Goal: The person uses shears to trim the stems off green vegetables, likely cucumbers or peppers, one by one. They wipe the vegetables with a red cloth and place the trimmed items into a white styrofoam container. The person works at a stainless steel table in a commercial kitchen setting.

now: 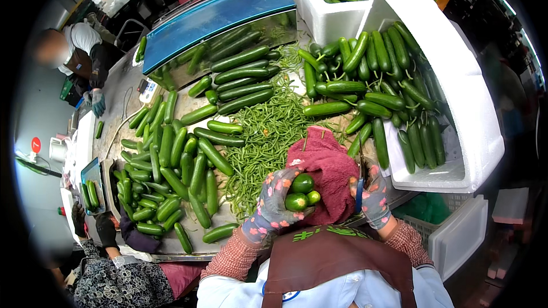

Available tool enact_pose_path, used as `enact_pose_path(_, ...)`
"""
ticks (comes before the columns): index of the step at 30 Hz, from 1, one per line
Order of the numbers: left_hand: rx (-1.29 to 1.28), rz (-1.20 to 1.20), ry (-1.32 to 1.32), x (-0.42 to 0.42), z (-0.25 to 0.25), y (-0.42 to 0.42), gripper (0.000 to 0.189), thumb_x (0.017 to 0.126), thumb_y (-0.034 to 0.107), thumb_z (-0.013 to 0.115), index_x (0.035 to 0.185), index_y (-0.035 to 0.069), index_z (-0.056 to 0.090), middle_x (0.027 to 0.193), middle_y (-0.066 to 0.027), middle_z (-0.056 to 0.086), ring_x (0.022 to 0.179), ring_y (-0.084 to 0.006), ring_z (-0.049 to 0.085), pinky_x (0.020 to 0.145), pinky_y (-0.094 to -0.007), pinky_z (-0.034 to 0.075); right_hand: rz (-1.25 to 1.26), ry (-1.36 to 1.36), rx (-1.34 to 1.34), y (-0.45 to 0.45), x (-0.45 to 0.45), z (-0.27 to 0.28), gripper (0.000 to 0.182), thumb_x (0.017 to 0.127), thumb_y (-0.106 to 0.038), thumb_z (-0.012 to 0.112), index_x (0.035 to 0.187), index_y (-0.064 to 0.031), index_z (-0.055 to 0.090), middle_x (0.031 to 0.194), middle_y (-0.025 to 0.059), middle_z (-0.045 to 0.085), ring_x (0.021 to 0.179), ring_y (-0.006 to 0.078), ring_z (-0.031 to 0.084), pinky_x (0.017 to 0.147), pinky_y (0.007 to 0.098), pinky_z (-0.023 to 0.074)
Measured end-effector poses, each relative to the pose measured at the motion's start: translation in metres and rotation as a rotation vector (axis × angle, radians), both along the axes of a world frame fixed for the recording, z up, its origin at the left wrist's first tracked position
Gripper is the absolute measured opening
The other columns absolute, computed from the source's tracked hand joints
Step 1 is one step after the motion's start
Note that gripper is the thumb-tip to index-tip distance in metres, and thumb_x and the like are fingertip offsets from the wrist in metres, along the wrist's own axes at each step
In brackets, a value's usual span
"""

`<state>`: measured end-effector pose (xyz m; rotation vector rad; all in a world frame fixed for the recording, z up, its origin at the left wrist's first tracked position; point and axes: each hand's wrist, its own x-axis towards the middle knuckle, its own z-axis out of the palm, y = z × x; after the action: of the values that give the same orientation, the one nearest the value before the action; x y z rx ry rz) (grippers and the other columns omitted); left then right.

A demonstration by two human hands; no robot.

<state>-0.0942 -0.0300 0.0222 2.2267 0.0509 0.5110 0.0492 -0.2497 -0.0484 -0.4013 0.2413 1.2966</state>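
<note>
My left hand [274,199], in a flowered glove, grips a small bunch of cucumbers [296,202] with their ends facing up at me. Scissors with a blue handle [359,194] are held in my right hand [374,199], their dark blades pointing away from me. Between the two hands lies a crumpled dark red towel [323,171], partly behind the cucumbers. Trimmed green stems [269,137] form a heap on the table just beyond my left hand. Loose cucumbers [381,81] spill out of a tipped white foam box [479,137] on the right.
More cucumbers [171,158] are piled on the table's left side. A blue-topped metal box [227,17] stands at the back, beside another foam box [325,21] of cucumbers. Co-workers' gloved hands [97,102] show at left. Below right sits a crate [424,229].
</note>
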Motion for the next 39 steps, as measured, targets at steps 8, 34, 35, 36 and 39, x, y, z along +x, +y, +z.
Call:
enact_pose_path(8,-2.162,-0.004,-0.225,0.018,-0.003,-0.001,0.065,0.072,0.043,0.062,0.117,0.001,0.040,0.105,-0.0168,0.049,0.105,-0.0347,0.045,0.094,-0.0477,0.035,-0.242,-2.084,-0.618,0.029,-0.019,0.043,0.045,0.063,-0.006,0.062,0.105,-0.0016,0.049,0.082,0.0159,0.052,0.068,0.0303,0.052,0.061,0.0375,0.0430)
enact_pose_path(34,-2.315,0.206,-0.248,0.041,-0.027,-0.014,0.057,0.076,0.050,0.052,0.114,0.007,0.044,0.112,-0.0186,0.049,0.103,-0.0349,0.046,0.092,-0.0495,0.033,-0.187,-2.137,-0.592,0.038,-0.021,0.026,0.043,0.062,-0.008,0.061,0.104,-0.0052,0.052,0.078,0.0088,0.055,0.061,0.0254,0.052,0.053,0.0354,0.0439)
enact_pose_path(35,-2.296,0.214,-0.255,0.041,-0.022,-0.012,0.058,0.076,0.050,0.052,0.113,0.007,0.044,0.112,-0.0182,0.049,0.103,-0.0346,0.046,0.092,-0.0494,0.033,-0.237,-2.331,-0.617,0.037,-0.018,0.034,0.044,0.062,-0.008,0.061,0.105,-0.0053,0.051,0.078,0.0086,0.055,0.061,0.0253,0.052,0.054,0.0356,0.0437)
enact_pose_path(36,-2.309,0.154,-0.242,0.041,-0.019,-0.010,0.055,0.078,0.049,0.050,0.114,0.008,0.043,0.109,-0.0153,0.051,0.101,-0.0320,0.049,0.088,-0.0500,0.038,-0.173,-2.360,-0.651,0.033,-0.018,0.039,0.047,0.060,-0.011,0.060,0.105,-0.0052,0.051,0.076,0.0081,0.055,0.063,0.0249,0.052,0.056,0.0363,0.0426)
enact_pose_path(39,-2.300,0.121,-0.273,0.044,-0.022,-0.009,0.056,0.078,0.049,0.050,0.115,0.008,0.043,0.111,-0.0152,0.050,0.101,-0.0323,0.049,0.088,-0.0496,0.038,-0.089,-2.358,-0.630,0.032,-0.017,0.038,0.049,0.058,-0.014,0.060,0.106,-0.0055,0.051,0.074,0.0077,0.054,0.064,0.0246,0.051,0.058,0.0369,0.0416)
